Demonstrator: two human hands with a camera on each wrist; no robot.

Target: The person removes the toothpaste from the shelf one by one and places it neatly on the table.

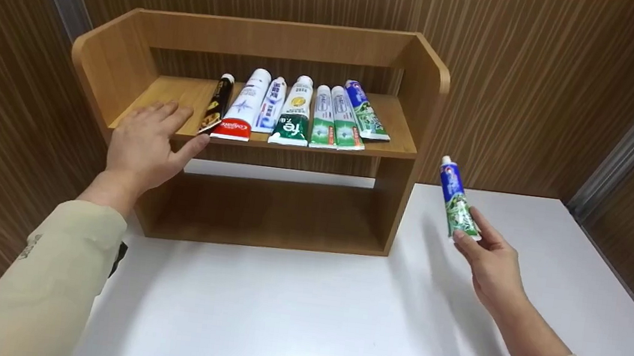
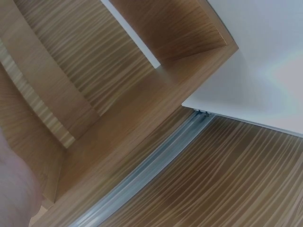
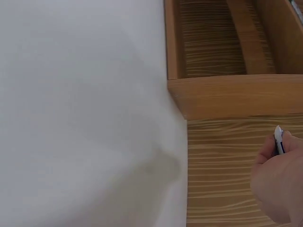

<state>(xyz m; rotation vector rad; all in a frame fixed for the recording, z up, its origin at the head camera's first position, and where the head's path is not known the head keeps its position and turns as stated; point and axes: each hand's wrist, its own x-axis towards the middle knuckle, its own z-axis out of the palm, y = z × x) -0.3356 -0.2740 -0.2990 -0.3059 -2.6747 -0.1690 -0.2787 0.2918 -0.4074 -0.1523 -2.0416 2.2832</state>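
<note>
My right hand (image 1: pixel 498 276) pinches the flat bottom end of a blue and green toothpaste tube (image 1: pixel 455 198), its white cap pointing up, above the table to the right of the shelf. In the right wrist view only the tube's white end (image 3: pixel 279 139) shows between my thumb and fingers. My left hand (image 1: pixel 145 145) lies with fingers extended at the left front of the upper shelf board (image 1: pixel 173 91). Its thumb tip is right at the lower end of a black toothpaste tube (image 1: pixel 218 102). The left wrist view catches just part of that hand (image 2: pixel 16 189).
Right of the black tube lie a red and white tube (image 1: pixel 247 106), a white and blue tube (image 1: pixel 271 106), a white and green tube (image 1: pixel 296 112), two slim green tubes and another blue and green tube (image 1: pixel 366 111). The wooden shelf (image 1: pixel 270 214) stands on a white table (image 1: pixel 277 306).
</note>
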